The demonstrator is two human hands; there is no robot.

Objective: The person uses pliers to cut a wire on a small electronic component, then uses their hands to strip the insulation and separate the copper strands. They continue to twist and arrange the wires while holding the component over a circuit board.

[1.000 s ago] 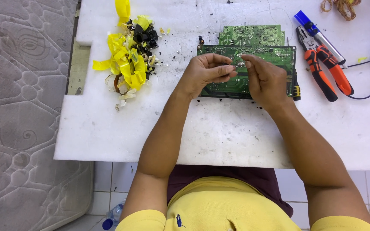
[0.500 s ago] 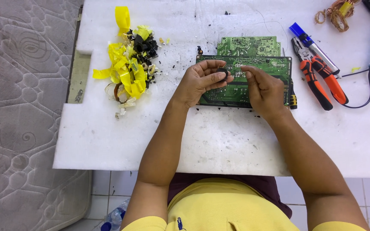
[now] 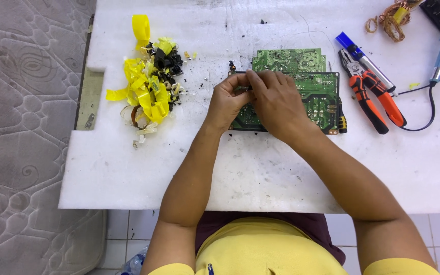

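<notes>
Green circuit boards (image 3: 315,90), two of them, lie flat and overlapping on the white foam sheet (image 3: 128,168). Both hands meet over the front board's left end: left hand (image 3: 227,102) and right hand (image 3: 276,102) have fingers curled and pinched together on something tiny, can't tell what. One messy pile of crinkly yellow tape (image 3: 146,89) sits left, one pair of orange-handled pliers (image 3: 375,99) lies right
</notes>
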